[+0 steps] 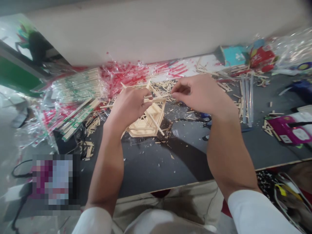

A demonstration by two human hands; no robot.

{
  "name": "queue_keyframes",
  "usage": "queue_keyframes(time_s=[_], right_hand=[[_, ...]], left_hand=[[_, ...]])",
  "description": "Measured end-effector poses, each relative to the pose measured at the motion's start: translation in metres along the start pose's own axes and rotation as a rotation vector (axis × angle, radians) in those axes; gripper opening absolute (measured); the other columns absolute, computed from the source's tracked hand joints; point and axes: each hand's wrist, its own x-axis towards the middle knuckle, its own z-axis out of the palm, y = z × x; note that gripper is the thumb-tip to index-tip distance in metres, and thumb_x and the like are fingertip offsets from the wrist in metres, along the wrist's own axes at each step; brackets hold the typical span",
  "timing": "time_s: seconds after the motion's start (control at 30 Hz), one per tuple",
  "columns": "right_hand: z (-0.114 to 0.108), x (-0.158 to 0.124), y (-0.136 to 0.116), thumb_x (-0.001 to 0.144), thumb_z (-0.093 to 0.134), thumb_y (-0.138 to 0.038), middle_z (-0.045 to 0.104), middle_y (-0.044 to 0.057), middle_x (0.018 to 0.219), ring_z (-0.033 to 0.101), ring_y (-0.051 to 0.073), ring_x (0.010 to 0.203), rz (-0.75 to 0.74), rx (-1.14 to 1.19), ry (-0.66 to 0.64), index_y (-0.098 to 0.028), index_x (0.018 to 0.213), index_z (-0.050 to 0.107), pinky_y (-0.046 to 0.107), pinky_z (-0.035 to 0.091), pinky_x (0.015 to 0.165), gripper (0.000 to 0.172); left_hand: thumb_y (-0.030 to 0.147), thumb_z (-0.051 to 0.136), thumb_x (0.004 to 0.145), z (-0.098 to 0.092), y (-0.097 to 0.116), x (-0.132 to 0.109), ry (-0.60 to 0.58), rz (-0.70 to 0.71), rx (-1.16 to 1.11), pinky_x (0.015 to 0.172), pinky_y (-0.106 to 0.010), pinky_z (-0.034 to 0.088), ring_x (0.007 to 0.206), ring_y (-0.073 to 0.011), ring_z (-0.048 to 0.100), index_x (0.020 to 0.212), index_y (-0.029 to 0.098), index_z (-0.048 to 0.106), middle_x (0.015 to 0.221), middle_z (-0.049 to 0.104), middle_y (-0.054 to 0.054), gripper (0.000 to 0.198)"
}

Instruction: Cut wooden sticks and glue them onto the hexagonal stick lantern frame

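Item: latticed stick frame (pixel 143 132), pale, many-sided, built in layers. Location: on the desk (pixel 156 172) ahead of you, partly behind your left hand.

Item: pale stick (pixel 159 98), one, held above the frame's far right part. Whether it touches the frame, you cannot tell from this angle.

Grip, your left hand (pixel 129 105): thumb and fingertips pinching the pale stick near its left end, with the palm over the frame. Grip, your right hand (pixel 198 92): thumb and forefinger drawn together on the stick's right end, other fingers curled.

Item: crossing stick (pixel 156 123), slanting over the frame, its near end jutting past the rim. Hazard: a wrist or sleeve catching that end could twist the layers.

Hazard: uneven pull between your two grips may set the pale stick askew, or snap it if it is as thin as it looks.

Hazard: your left hand sits low; leaning on it could rack the frame or shift it on the desk.

Item: stick offcuts (pixel 165 86), scattered just beyond the frame. Hazard: one lodged under the rim would likely tilt it.

Item: translucent rods (pixel 247 100), right of your right hand, well apart from the frame. Hazard: your right forearm, swung outward, could roll them.
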Motion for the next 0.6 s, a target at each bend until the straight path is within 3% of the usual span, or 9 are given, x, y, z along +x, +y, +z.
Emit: queue_keyframes(time_s=[0.6], right_hand=[[0.0053,0.0008,0.0035,0.092,0.078,-0.027,0.076,0.005,0.076,0.074,0.029,0.081,-0.008,-0.025,0.017,-0.028,0.086,0.081,0.049,0.06,0.084,0.007]], left_hand=[[0.028,0.074,0.103,-0.0006,0.0043,0.0017,-0.047,-0.026,0.07,0.091,-0.041,0.054,0.093,-0.0265,0.073,0.112,0.021,0.078,0.105,0.082,-0.009,0.012]])
